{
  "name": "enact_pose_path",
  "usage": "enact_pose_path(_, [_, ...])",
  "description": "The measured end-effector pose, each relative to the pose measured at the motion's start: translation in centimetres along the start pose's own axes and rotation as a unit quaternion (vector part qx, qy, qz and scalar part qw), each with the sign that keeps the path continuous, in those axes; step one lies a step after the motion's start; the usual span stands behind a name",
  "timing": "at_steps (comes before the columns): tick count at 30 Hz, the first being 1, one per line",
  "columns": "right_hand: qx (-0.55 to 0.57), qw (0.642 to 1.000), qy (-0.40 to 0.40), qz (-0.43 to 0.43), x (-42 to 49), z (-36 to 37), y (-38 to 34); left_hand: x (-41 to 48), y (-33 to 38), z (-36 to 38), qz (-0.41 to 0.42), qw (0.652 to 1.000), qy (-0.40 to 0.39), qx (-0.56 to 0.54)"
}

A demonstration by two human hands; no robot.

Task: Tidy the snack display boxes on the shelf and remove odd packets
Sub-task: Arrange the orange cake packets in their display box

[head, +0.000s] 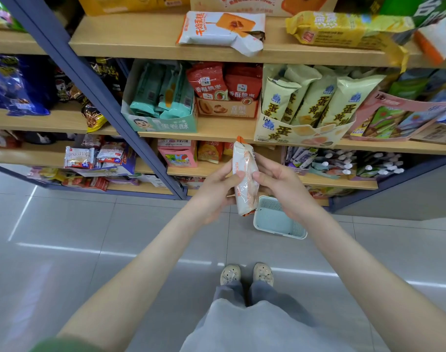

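Note:
A white and orange snack packet [244, 174] stands upright in front of the shelves, held between both hands. My left hand [214, 191] grips its left side, thumb on the front. My right hand [280, 184] pinches its right edge. Behind it on the middle shelf stand a teal display box [163, 123] of teal packets, an orange box [227, 107] of red packets and a pale yellow box [303, 133] of cream packets. A matching white and orange packet [221, 29] lies flat on the shelf above.
A light blue plastic basket [275, 219] sits on the tiled floor just below my hands. A pink display box [399, 115] stands at the right of the middle shelf. Blue shelf uprights [94, 92] divide the bays. Lower shelves hold more packets and boxes.

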State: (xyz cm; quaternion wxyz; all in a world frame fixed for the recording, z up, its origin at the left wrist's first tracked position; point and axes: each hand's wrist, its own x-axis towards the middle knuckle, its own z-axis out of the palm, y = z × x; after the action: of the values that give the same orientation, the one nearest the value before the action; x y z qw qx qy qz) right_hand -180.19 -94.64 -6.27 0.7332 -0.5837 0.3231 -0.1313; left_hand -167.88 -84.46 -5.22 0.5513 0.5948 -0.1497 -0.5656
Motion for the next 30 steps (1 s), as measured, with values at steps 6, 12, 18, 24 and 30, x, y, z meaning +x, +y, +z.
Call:
enact_pose_path(6, [0.034, 0.999, 0.025, 0.010, 0.1, -0.5, 0.6, 0.2, -0.1, 0.4, 0.005, 0.999, -0.032, 0.031])
enact_pose_path(12, [0.140, 0.990, -0.012, -0.023, -0.1, -1.0, -1.7, 0.4, 1.4, 0.8, 0.088, 0.985, -0.066, 0.131])
enact_pose_path(18, [-0.029, 0.994, 0.029, -0.102, -0.4, -3.2, -9.8, 1.6, 6.8, 3.5, 0.320, 0.839, 0.073, 0.434])
enact_pose_path(24, [-0.178, 0.901, 0.170, -0.357, -1.7, -7.7, -18.9, 3.3, 15.1, 7.3, 0.589, 0.620, 0.104, 0.507])
enact_pose_path(30, [-0.191, 0.745, 0.260, -0.583, 0.8, -10.8, -24.7, 6.2, 23.8, 8.5, 0.662, 0.497, 0.255, 0.500])
